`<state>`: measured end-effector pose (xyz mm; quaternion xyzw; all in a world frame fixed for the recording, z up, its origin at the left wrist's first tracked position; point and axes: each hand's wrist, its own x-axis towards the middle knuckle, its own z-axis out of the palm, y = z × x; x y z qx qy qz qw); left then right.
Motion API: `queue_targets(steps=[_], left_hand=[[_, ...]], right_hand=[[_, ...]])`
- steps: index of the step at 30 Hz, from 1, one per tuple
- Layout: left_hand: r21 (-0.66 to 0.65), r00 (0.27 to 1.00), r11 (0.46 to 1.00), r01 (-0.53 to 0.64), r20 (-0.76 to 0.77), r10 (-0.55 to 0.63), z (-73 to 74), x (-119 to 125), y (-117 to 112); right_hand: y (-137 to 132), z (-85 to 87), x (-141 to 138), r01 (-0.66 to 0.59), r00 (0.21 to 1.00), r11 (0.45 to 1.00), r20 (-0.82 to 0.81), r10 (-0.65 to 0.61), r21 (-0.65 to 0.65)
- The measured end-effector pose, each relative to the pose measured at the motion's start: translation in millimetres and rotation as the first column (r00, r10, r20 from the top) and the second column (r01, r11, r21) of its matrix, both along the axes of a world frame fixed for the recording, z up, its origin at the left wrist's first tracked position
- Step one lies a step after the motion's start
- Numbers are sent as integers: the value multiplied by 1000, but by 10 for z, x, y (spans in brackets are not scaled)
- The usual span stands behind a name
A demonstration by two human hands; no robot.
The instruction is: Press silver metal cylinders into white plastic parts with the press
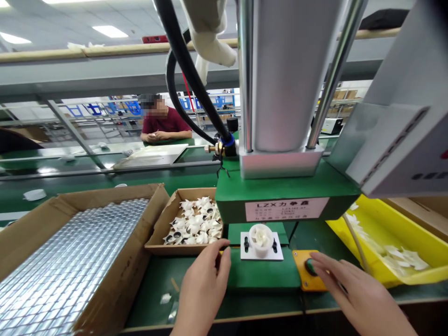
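Sitting at lower centre on the press fixture (262,252), the white impeller (261,239) looked light, stiff, thin-vaned; best held by its rim. Left hand (205,284) spread, empty; right hand (353,289) flat, fingers on the green button (310,266).

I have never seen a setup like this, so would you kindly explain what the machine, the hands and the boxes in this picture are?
The picture comes from a camera worn on a person's head, looking down at their own two bare hands at a green workbench. In the middle stands a small green press with shiny upright columns. Under it, a white plastic fan wheel sits on a white fixture plate. The left hand rests beside that plate, holding nothing. The right hand lies on a yellow box with a green button, fingers at the button. To the left are a small cardboard box of more white wheels and a large carton of shiny metal parts. A yellow tray at the right holds white pieces. Another person sits across the conveyor.
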<state>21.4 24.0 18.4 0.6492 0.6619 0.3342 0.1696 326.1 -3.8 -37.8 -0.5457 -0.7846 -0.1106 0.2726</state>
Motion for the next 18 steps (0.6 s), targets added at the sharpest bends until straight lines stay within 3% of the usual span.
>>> queue_targets(steps=[2,5,8,15,18], left_hand=[[-32,937,998,-46,-349,32,-51,-115,-108],[-169,818,982,-84,-575,-29,-115,-241,-239],[-215,787,973,-83,-614,-68,-148,-275,-287],[-142,787,985,-98,-617,-11,-198,-261,-300],[-138,772,986,-90,-636,-19,-193,-253,-284]], right_hand=[[-19,-24,-17,-65,993,997,101,61,40],[-34,-24,-43,-103,974,993,206,89,58],[-19,-8,-63,-106,961,994,261,94,32],[-12,-2,-80,-94,975,994,209,82,49],[-22,11,-71,-118,960,992,262,99,56]])
